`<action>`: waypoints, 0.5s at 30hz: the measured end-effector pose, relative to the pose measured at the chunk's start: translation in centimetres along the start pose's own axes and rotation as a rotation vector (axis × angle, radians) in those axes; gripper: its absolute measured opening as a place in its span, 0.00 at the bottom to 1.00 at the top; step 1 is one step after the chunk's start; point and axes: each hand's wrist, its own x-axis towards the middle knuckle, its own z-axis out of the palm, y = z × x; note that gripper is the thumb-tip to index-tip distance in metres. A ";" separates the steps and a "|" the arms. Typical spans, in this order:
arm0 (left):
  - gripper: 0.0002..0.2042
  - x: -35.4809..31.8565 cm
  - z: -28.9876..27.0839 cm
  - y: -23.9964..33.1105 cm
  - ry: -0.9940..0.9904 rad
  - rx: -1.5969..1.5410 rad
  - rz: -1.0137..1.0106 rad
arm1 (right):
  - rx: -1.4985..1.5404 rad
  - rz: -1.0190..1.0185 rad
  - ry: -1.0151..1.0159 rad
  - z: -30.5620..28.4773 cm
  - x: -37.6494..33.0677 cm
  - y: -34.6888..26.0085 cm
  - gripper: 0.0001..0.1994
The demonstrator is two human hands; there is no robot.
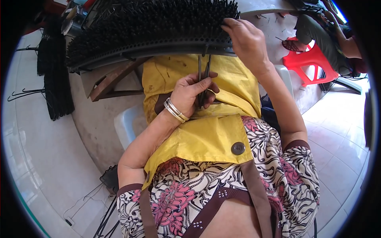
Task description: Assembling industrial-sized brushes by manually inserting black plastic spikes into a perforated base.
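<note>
A long curved black rack (pixel 154 48) with a perforated front edge lies across in front of me, densely filled with thin black upright pieces (pixel 158 22). My left hand (pixel 194 93) is closed round several thin dark rods (pixel 199 63) over my lap, their tips pointing up just below the rack's edge. Whether they are loose pieces or parts of a tool, I cannot tell. My right hand (pixel 250 43) is at the rack's right end, thumb and fingertips pinched together against the black pieces. Anything between those fingertips is too small or hidden to make out.
A yellow apron (pixel 206 142) covers my lap. Brown metal legs (pixel 115 79) support the rack. Bundles of black strands (pixel 55 87) hang on hooked rods at the left. On the right, another person (pixel 317 43) sits on a red plastic stool (pixel 309 61). Cables (pixel 107 218) lie at lower left.
</note>
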 end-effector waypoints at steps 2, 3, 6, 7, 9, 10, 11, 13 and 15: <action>0.14 0.0 -0.1 -0.1 -0.029 -0.032 0.011 | -0.036 0.011 -0.066 0.0 0.3 -0.2 0.07; 0.14 0.0 -0.2 -0.1 -0.029 -0.031 0.010 | -0.072 0.021 -0.131 -0.1 0.5 -0.2 0.07; 0.15 0.0 -0.3 0.0 -0.065 -0.065 0.002 | -0.088 -0.007 -0.348 -0.4 1.5 -0.3 0.08; 0.15 0.0 -0.4 0.1 -0.075 -0.064 0.002 | -0.091 -0.004 -0.346 -0.5 1.8 -0.3 0.08; 0.15 0.0 -0.3 0.1 -0.086 -0.061 0.002 | -0.169 0.051 -0.480 -0.6 2.2 -0.4 0.10; 0.15 0.0 -0.3 0.1 -0.093 -0.056 0.007 | -0.171 0.053 -0.479 -0.7 2.2 -0.5 0.10; 0.15 0.0 -0.3 0.1 -0.099 -0.052 0.015 | -0.127 0.128 -0.389 -0.9 2.0 -0.9 0.11; 0.14 0.0 -0.2 0.2 -0.085 -0.039 0.026 | -0.084 0.200 -0.298 -1.2 1.1 -2.0 0.12; 0.13 -0.2 0.1 0.1 -0.076 -0.025 0.033 | 0.328 0.468 -0.420 -1.7 -0.7 -3.5 0.10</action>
